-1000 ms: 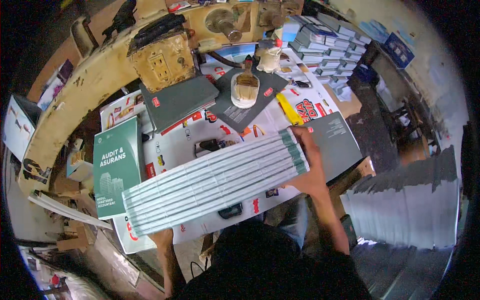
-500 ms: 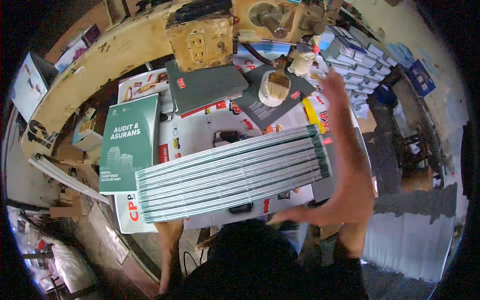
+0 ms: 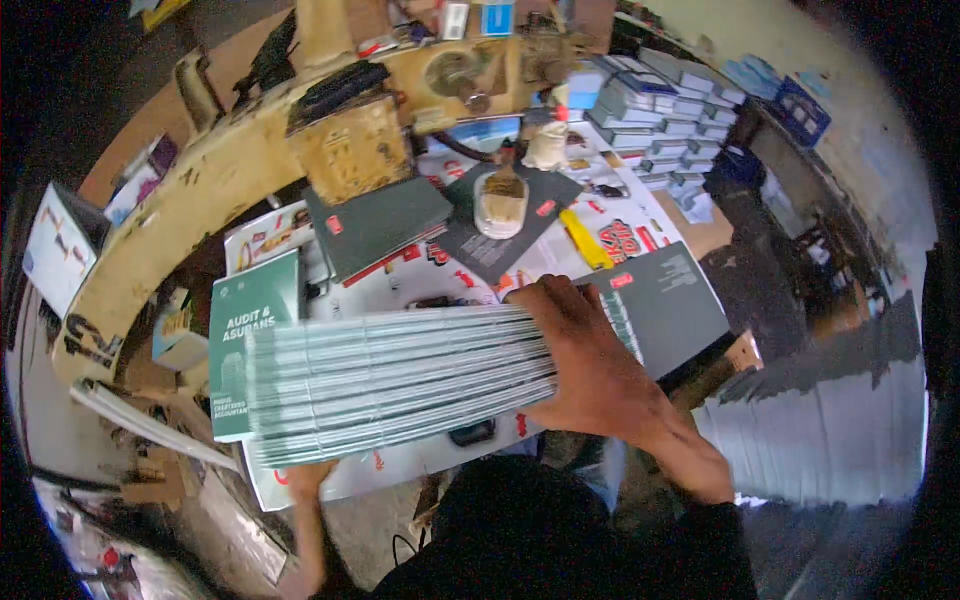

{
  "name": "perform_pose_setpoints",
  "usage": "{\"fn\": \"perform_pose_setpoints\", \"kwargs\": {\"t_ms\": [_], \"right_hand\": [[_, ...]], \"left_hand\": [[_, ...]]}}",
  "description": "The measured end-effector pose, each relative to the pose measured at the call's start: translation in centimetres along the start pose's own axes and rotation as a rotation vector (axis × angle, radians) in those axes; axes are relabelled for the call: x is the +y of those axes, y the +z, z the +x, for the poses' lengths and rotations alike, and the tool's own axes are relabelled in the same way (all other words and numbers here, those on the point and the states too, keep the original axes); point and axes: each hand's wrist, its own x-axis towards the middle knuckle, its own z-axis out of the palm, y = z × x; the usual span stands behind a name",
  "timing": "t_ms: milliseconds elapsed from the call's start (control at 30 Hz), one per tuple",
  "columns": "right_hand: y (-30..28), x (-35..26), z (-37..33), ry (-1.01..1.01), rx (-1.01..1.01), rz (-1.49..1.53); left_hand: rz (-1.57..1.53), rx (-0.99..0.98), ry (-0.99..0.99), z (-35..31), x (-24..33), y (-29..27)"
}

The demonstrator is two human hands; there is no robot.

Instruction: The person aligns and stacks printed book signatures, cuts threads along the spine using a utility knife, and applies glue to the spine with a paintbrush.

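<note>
A stack of thin, unbound book blocks lies on its side across the near part of the work surface, spines up, with rows of stitching and green edges. My right hand spans its right part from above, fingers over the far side and thumb on the near side. At the near left corner, my left hand holds the stack, its fingers mostly hidden beneath. Partly behind the stack's left end is a green printed book.
Dark grey covers lie farther back, and one more cover is at the right. A brush rests in a white tub near a yellow tool. Piled books stand far right; a yellowish machine frame curves behind.
My right hand, formerly raised open beside the stack, has come down and closed around its right part. The stack has shifted slightly left in view, and the whole view has tilted.
</note>
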Motion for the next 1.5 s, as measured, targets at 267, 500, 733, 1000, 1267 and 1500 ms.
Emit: {"fn": "perform_pose_setpoints", "kwargs": {"t_ms": [267,500,733,1000,1267,1500], "right_hand": [[7.7,3.4,-3.8,0.320,0.240,0.725],[14.2,6.1,-6.6,0.433,0.229,0.896],[12.0,6.2,-6.2,0.372,-0.005,0.641],[11.1,6.1,-6.4,0.308,-0.009,0.546],[14.4,7.2,-8.9,0.334,-0.011,0.512],[8.6,3.7,-7.9,0.406,-0.037,0.439]], "left_hand": [[-0.029,0.180,0.305,18.0,22.6,-28.8],[0.080,-0.045,0.448,19.2,23.6,-26.5],[-0.751,0.234,-0.042,11.8,13.5,-13.6],[-0.880,0.542,-0.195,8.2,8.1,1.0],[-1.085,0.379,-0.246,6.6,4.2,5.4],[-0.093,0.395,0.280,7.3,2.8,2.7]]}}
